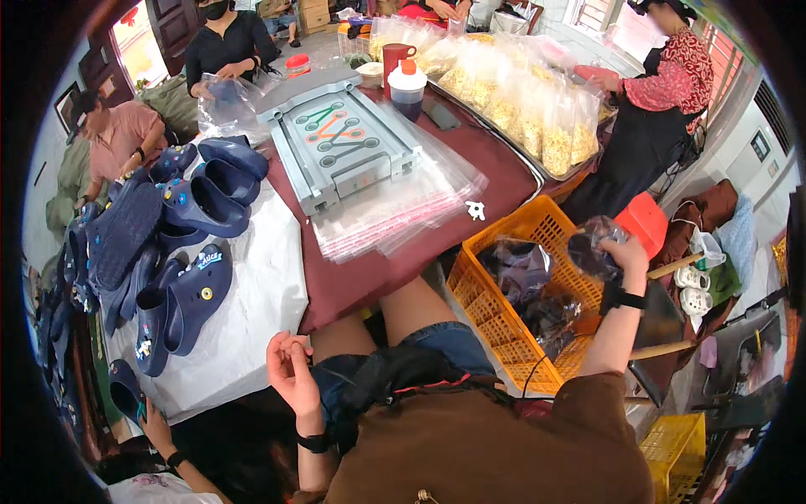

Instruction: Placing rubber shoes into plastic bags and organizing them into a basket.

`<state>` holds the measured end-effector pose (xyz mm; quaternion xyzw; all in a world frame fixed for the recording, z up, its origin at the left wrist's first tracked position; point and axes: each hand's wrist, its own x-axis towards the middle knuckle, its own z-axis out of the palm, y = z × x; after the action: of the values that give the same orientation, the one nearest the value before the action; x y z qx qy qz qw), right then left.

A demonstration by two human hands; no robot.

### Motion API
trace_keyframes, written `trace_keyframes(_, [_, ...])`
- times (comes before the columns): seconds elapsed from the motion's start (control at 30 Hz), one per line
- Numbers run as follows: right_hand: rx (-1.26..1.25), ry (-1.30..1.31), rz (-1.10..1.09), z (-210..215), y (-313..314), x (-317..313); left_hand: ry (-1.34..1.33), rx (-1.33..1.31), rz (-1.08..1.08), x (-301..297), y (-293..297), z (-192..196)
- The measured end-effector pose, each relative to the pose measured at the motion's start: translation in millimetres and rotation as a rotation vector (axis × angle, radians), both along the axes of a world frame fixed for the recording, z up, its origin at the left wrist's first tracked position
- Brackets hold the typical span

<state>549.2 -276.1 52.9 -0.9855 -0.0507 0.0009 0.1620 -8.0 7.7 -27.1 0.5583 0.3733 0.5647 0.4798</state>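
Observation:
My right hand [625, 254] is closed on a dark clog in a clear plastic bag [594, 246], held over the right rim of an orange plastic crate [477, 315]. More dark bagged items [520, 267] lie inside that crate. Raised above my lap, my left hand [290, 371] has its fingers curled in, and I see nothing in it. To its left, a pair of navy clogs with charms [199, 294] rests on a white sheet [252, 336], beside a heap of similar clogs [126, 227].
A grey bag sealer [336, 139] and clear bags [378, 223] lie on the maroon-covered table. Behind are a bottle [407, 88] and snack bags [529, 101] on a tray. Another person's hand [155, 424] holds a clog at lower left. Several people surround the table.

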Motion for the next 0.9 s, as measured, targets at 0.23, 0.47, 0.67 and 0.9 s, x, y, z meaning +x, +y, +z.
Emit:
trace_keyframes(0.23, [-0.042,-0.091,-0.030,-145,32,-6,-0.002,-0.024,-0.015,-6,4,-10])
trace_keyframes(0.47, [0.495,-0.158,0.559,-140,142,-69,0.069,-0.052,0.014,-7,3,-16])
trace_keyframes(0.67, [0.898,-0.181,1.096,-70,224,-213,0.217,0.016,0.058,-30,16,-5])
trace_keyframes(0.9, [0.971,-0.073,1.261,-79,288,-272,0.437,0.183,0.238,-66,70,21])
